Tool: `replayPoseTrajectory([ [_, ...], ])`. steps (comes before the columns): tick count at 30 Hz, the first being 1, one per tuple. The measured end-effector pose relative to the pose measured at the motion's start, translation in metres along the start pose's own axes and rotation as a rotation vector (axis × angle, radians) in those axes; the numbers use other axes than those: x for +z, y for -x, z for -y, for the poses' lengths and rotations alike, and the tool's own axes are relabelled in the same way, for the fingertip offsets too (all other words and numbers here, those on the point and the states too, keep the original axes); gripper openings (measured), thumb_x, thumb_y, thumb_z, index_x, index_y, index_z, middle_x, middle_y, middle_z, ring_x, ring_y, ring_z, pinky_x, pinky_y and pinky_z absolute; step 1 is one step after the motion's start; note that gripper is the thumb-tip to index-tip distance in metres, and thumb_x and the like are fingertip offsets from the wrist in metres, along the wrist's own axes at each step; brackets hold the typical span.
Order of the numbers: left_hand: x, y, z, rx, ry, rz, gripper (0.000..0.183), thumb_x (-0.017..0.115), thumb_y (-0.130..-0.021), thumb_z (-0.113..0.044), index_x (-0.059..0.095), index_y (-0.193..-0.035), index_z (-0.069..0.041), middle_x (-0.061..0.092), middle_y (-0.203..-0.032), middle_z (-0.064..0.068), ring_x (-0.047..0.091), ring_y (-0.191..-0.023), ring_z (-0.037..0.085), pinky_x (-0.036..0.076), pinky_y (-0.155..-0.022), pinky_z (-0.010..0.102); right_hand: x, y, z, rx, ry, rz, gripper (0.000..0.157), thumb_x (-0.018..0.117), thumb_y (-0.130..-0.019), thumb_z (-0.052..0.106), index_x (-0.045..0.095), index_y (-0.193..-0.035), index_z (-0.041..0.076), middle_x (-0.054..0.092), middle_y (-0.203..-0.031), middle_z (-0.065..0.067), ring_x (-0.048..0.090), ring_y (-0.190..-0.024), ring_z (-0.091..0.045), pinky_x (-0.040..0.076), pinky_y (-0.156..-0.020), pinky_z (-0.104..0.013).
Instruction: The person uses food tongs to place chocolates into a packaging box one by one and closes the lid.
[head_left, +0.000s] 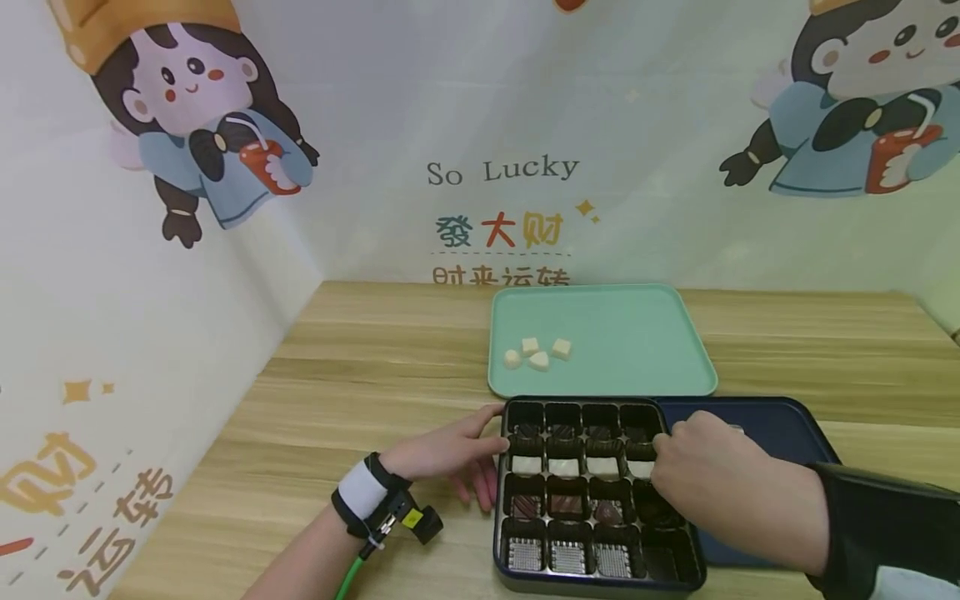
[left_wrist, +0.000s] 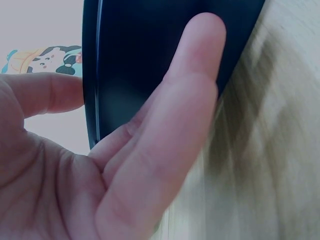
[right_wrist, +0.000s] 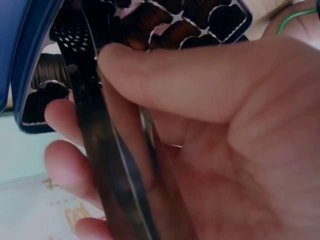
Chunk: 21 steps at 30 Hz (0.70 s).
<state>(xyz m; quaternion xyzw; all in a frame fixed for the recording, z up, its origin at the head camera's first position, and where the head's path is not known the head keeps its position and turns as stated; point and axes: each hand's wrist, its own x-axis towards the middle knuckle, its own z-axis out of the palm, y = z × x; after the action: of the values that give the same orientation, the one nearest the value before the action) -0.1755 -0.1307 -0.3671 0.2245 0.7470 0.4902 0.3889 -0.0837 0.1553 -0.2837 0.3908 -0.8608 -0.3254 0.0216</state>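
A dark box point(head_left: 600, 575) with a divided insert stands in the middle of the table. Its compartments hold dark chocolates at the back, then white pieces point(head_left: 564, 467), brown chocolates point(head_left: 566, 506) and pale ridged pieces point(head_left: 567, 557) at the front. My left hand point(head_left: 450, 454) rests against the box's left side, thumb at the rim and fingers extended along the outer wall point(left_wrist: 135, 60). Over the box's right side, my right hand point(head_left: 723, 475) pinches metal tongs point(right_wrist: 107, 160) between thumb and fingers. Their perforated tip points into the box; whether it holds a piece is hidden.
Behind the box lies a mint-green tray point(head_left: 630, 333) with several small white pieces point(head_left: 538, 360) at its left. A dark blue tray point(head_left: 765, 421) lies to the right, partly under my right hand. A printed cloth wall point(head_left: 390, 125) stands at the table's far edge.
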Motion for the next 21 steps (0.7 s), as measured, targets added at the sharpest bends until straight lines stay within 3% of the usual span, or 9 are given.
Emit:
replayPoseTrajectory([
  [4, 0.000, 0.000, 0.001, -0.003, 0.003, 0.002, 0.066, 0.042, -0.095, -0.037, 0.004, -0.146, -0.020, 0.062, -0.073, 0.019, 0.062, -0.063, 0.033, 0.053, -0.052, 0.042, 0.000, -0.003, -0.002, -0.010, -0.065, -0.026, 0.035, 0.070, -0.075, 0.019, 0.043, -0.053, 0.024, 0.031, -0.055, 0.005, 0.029, -0.046, -0.010, 0.015, -0.043, -0.024],
  [8, 0.000, 0.000, 0.001, -0.002, 0.003, 0.003, 0.064, 0.042, -0.095, -0.036, 0.004, -0.146, -0.021, 0.062, -0.073, 0.019, 0.062, -0.063, 0.033, 0.053, -0.051, 0.041, -0.002, 0.001, -0.012, -0.022, -0.202, -0.040, 0.035, 0.072, -0.070, 0.016, 0.042, -0.056, 0.025, 0.029, -0.056, 0.007, 0.025, -0.046, -0.009, 0.013, -0.046, -0.027],
  [12, 0.000, 0.001, 0.000, 0.003, 0.006, 0.010, 0.063, 0.041, -0.096, -0.036, 0.005, -0.146, -0.022, 0.062, -0.073, 0.019, 0.062, -0.063, 0.033, 0.053, -0.051, 0.041, -0.004, 0.011, -0.028, 0.016, -0.341, 0.008, 0.027, 0.071, -0.069, 0.012, 0.049, -0.061, 0.024, 0.033, -0.061, 0.008, 0.028, -0.048, -0.010, 0.019, -0.042, -0.025],
  [17, 0.001, 0.002, -0.003, 0.001, 0.011, 0.015, 0.062, 0.039, -0.096, -0.035, 0.003, -0.145, -0.024, 0.062, -0.072, 0.019, 0.061, -0.062, 0.034, 0.052, -0.049, 0.041, -0.006, 0.022, -0.051, 0.122, -0.493, 0.120, 0.015, 0.072, -0.073, 0.025, 0.061, -0.082, 0.023, 0.051, -0.079, 0.008, 0.043, -0.056, -0.009, 0.039, -0.043, -0.026],
  [19, 0.002, 0.002, -0.003, 0.000, 0.014, 0.013, 0.062, 0.039, -0.097, -0.034, 0.003, -0.145, -0.024, 0.062, -0.073, 0.019, 0.061, -0.062, 0.034, 0.052, -0.049, 0.041, -0.005, 0.020, -0.062, 0.151, -0.521, 0.103, 0.024, 0.072, -0.074, 0.029, 0.063, -0.094, 0.020, 0.057, -0.089, 0.003, 0.051, -0.062, -0.010, 0.043, -0.047, -0.028],
  [21, 0.002, 0.002, -0.002, -0.001, 0.017, 0.012, 0.062, 0.039, -0.097, -0.034, 0.002, -0.146, -0.023, 0.062, -0.073, 0.019, 0.061, -0.062, 0.033, 0.052, -0.048, 0.041, -0.004, 0.012, -0.072, 0.170, -0.510, 0.032, 0.033, 0.072, -0.075, 0.028, 0.063, -0.104, 0.015, 0.059, -0.097, -0.003, 0.056, -0.069, -0.016, 0.046, -0.050, -0.031],
])
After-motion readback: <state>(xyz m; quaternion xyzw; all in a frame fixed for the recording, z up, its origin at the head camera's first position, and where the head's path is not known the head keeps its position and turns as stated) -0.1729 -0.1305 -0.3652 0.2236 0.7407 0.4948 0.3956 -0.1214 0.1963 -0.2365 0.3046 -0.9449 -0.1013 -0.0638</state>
